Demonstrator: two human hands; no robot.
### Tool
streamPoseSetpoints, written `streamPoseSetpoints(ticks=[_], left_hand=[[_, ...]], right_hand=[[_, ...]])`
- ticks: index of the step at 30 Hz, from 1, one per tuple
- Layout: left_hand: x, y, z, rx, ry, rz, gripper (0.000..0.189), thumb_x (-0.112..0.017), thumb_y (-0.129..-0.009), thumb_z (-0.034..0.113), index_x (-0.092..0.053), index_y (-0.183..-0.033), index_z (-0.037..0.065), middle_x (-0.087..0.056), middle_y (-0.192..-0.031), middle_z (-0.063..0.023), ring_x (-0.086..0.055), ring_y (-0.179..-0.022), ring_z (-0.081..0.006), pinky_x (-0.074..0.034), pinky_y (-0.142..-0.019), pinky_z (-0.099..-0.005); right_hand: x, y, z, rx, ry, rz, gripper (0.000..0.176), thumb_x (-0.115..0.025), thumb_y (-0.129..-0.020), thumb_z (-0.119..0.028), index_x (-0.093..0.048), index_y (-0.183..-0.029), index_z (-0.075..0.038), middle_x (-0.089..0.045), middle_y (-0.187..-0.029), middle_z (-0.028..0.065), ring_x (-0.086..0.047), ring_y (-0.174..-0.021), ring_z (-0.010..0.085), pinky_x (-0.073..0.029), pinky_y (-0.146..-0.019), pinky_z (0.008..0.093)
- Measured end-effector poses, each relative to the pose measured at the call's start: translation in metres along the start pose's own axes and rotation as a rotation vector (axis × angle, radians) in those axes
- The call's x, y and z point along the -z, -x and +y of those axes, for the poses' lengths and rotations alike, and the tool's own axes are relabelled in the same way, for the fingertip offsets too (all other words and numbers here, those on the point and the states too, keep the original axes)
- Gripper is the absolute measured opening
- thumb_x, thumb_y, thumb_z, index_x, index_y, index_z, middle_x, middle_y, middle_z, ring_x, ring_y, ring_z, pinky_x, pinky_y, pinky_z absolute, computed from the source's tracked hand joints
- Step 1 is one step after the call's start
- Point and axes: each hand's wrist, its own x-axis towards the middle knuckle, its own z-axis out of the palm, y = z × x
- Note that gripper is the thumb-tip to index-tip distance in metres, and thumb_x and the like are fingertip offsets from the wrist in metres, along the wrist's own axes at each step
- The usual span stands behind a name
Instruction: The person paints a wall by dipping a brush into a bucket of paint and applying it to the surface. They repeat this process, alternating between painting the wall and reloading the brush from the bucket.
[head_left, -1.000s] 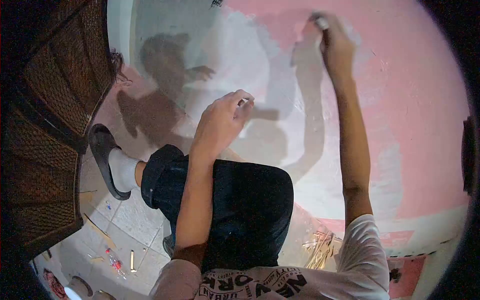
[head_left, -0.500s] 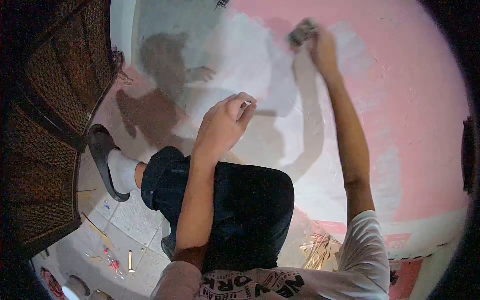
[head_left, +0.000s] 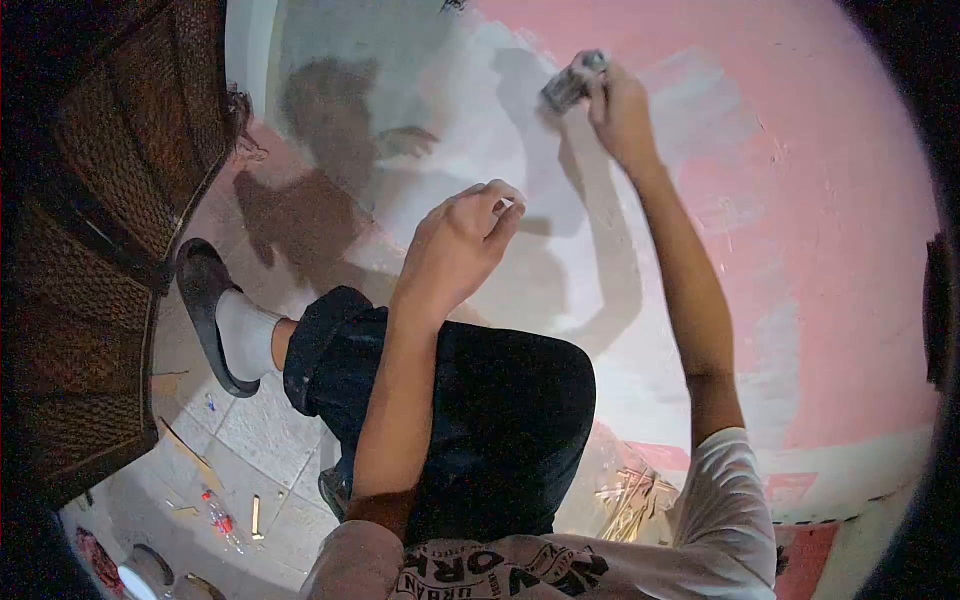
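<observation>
My right hand (head_left: 625, 115) is raised to the upper part of the wall, its fingers closed round a grey, paint-smeared paintbrush (head_left: 568, 88). The dark bristle end points down and left, close to a white-painted patch (head_left: 490, 110) on the pink wall (head_left: 840, 260). Above my raised knee, my left hand (head_left: 455, 240) hangs in front of the wall. Its thumb and fingers curl together into a small ring, and nothing shows between them.
Dark woven panels (head_left: 90, 250) stand along the left. On the tiled floor lie a plastic bottle with a red label (head_left: 222, 520), wood scraps (head_left: 190, 450) and a bundle of thin sticks (head_left: 635, 505). My slippered foot (head_left: 215, 310) is beside the panels.
My right hand has moved left and slightly down along the wall with the paintbrush. The left hand has shifted slightly right, still curled.
</observation>
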Motion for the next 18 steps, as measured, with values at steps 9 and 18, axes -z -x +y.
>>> streamPoseSetpoints(ticks=[9,18], left_hand=[[-0.002,-0.002,0.001,-0.023,-0.026,0.029,0.018,-0.061,-0.099,0.021,-0.064,-0.107,0.005,-0.072,-0.101,-0.0184,-0.071,-0.095,-0.0370,-0.055,-0.083,-0.0479],[-0.001,0.000,-0.006,-0.085,-0.086,0.014,0.020,-0.064,-0.100,0.022,-0.062,-0.115,0.010,-0.071,-0.103,-0.0133,-0.071,-0.092,-0.0315,-0.057,-0.081,-0.0419]], right_hand=[[0.113,-0.048,0.011,0.193,0.329,0.537,0.032,-0.058,-0.094,0.001,-0.067,-0.121,-0.014,-0.074,-0.108,0.0062,-0.072,-0.092,0.0241,-0.057,-0.073,0.0343],[0.072,-0.022,-0.012,0.087,0.116,0.191,0.033,-0.061,-0.091,-0.006,-0.058,-0.122,-0.019,-0.066,-0.127,0.0050,-0.071,-0.095,0.0350,-0.060,-0.073,0.0469]])
